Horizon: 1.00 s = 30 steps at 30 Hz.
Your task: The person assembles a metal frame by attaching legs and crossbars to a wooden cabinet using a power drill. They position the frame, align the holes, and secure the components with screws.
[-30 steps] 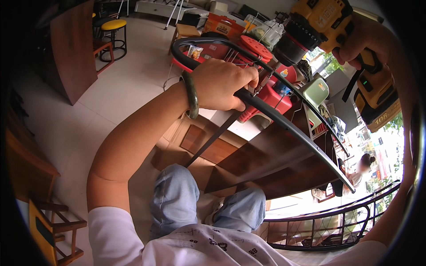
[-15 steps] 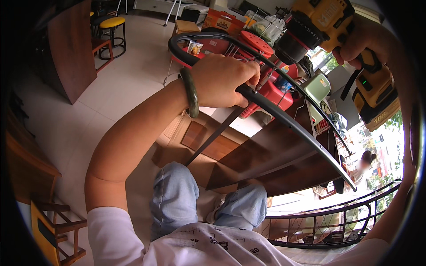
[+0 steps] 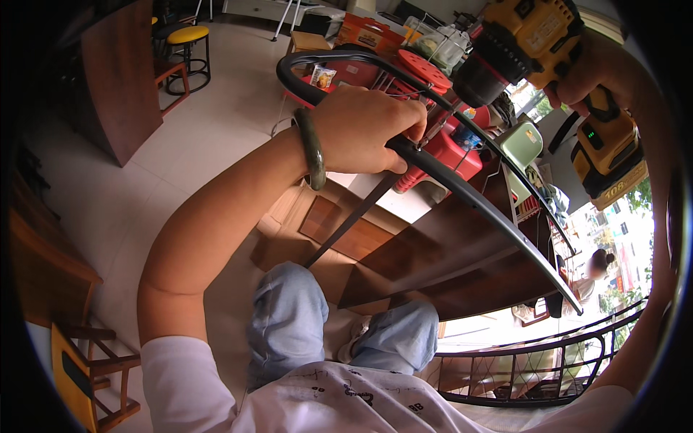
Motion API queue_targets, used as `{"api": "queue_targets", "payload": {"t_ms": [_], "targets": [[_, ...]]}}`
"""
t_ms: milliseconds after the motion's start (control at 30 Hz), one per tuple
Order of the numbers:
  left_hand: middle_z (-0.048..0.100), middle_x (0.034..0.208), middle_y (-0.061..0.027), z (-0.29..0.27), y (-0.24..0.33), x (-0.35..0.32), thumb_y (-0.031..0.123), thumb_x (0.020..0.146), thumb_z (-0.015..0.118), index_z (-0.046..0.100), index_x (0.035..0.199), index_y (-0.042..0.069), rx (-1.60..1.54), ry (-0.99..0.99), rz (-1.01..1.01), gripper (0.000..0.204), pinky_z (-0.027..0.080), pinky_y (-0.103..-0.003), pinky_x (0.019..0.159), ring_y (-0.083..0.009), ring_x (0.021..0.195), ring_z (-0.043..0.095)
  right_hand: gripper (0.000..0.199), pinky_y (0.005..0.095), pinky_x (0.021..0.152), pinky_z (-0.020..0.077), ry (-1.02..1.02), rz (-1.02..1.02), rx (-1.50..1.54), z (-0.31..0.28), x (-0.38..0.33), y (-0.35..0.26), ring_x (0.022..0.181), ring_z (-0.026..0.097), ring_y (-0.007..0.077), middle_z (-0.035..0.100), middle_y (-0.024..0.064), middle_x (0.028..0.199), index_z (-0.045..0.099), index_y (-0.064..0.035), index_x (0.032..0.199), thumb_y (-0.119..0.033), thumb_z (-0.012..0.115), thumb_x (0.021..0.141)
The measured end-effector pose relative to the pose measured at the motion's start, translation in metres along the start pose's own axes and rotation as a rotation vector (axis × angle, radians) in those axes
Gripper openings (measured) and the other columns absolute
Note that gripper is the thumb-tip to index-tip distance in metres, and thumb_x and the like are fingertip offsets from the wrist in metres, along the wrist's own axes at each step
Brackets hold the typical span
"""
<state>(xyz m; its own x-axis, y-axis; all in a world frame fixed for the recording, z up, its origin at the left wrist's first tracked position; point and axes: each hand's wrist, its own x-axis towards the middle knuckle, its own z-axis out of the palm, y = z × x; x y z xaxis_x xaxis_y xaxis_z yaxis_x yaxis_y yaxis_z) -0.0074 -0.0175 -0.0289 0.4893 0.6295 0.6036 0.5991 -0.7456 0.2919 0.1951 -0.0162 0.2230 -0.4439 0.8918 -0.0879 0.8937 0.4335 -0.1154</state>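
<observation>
Item: left hand [image 3: 368,130], clenched around a curved dark metal frame [image 3: 462,191] near the top of its bend, a green bangle [image 3: 312,148] on the wrist. Item: right hand [image 3: 592,68], at the far right, gripping the handle of a yellow and black cordless drill [image 3: 548,50], its chuck pointed down and left toward the frame just beside the left fingers. A thin bit or screw [image 3: 435,130] showed between chuck and frame; whether its tip touched the metal could not be told. Item: the frame, a tube looping at the far end and running in a long arc toward the near right, with a straight dark bar [image 3: 354,220] slanting down from under the left hand. Item: brown wooden panel [image 3: 447,252] lying below the frame, above the person's knees in light jeans [image 3: 289,325]. Surroundings: red plastic stools and boxes [image 3: 447,151] beyond the frame, a yellow-topped stool [image 3: 186,35] at the far left, pale floor tiles [image 3: 180,144], a black railing [image 3: 548,353] at the near right. Progress, judged: the drill was lined up at the frame and the piece steadied, so the fastening looked about to be driven or only just begun; no finished fixing could be seen.
</observation>
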Motion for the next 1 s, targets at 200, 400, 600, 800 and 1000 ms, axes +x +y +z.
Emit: {"api": "queue_targets", "payload": {"t_ms": [200,400,600,800,1000], "targets": [[0.066,0.08,-0.0022,0.002,-0.002,0.001,0.023,0.067,0.072,0.058,0.09,0.013,0.014,0.016,0.052,0.029,0.047,-0.038,0.068,-0.0234,0.078,0.064,0.05,0.024,0.04,0.043,0.024,-0.006,-0.022,-0.007,-0.001,0.006,0.047,0.054,0.0123,0.064,0.0128,0.073,0.056,0.0043,0.103,-0.01,0.067,0.057],[0.059,0.081,0.0002,0.003,-0.012,-0.002,0.017,0.064,0.074,0.058,0.089,0.016,-0.031,0.101,0.167,0.029,0.046,-0.036,0.063,-0.0221,0.076,0.061,0.044,0.023,0.04,0.0418,0.042,-0.103,0.11,-0.021,0.007,0.018,0.046,0.053,0.0117,0.064,0.0127,0.074,0.057,0.0048,0.103,-0.012,0.065,0.063],[0.061,0.086,0.0008,-0.002,-0.01,-0.01,0.011,0.061,0.075,0.06,0.084,0.014,0.016,0.117,0.188,0.028,0.046,-0.034,0.058,-0.0221,0.07,0.061,0.031,0.0235,0.041,0.0411,0.248,-0.034,0.201,-0.002,0.057,0.048,0.045,0.053,0.0121,0.065,0.0111,0.073,0.063,0.0051,0.09,-0.013,0.067,0.066],[0.064,0.089,0.0003,0.002,-0.007,-0.005,0.01,0.062,0.073,0.06,0.084,0.012,-0.01,0.125,0.219,0.026,0.048,-0.033,0.06,-0.0209,0.072,0.062,0.034,0.0235,0.04,0.0401,0.232,0.024,0.089,0.0,0.069,0.057,0.043,0.052,0.0118,0.064,0.0114,0.069,0.063,0.0055,0.09,-0.011,0.069,0.061],[0.065,0.086,-0.0015,0.001,-0.007,-0.004,0.012,0.06,0.074,0.059,0.084,0.011,0.041,0.11,0.226,0.028,0.049,-0.032,0.061,-0.0217,0.072,0.063,0.038,0.0233,0.04,0.0405,0.152,0.108,0.13,0.01,0.087,0.049,0.043,0.052,0.0114,0.065,0.0116,0.07,0.062,0.0036,0.095,-0.01,0.07,0.06]]}}
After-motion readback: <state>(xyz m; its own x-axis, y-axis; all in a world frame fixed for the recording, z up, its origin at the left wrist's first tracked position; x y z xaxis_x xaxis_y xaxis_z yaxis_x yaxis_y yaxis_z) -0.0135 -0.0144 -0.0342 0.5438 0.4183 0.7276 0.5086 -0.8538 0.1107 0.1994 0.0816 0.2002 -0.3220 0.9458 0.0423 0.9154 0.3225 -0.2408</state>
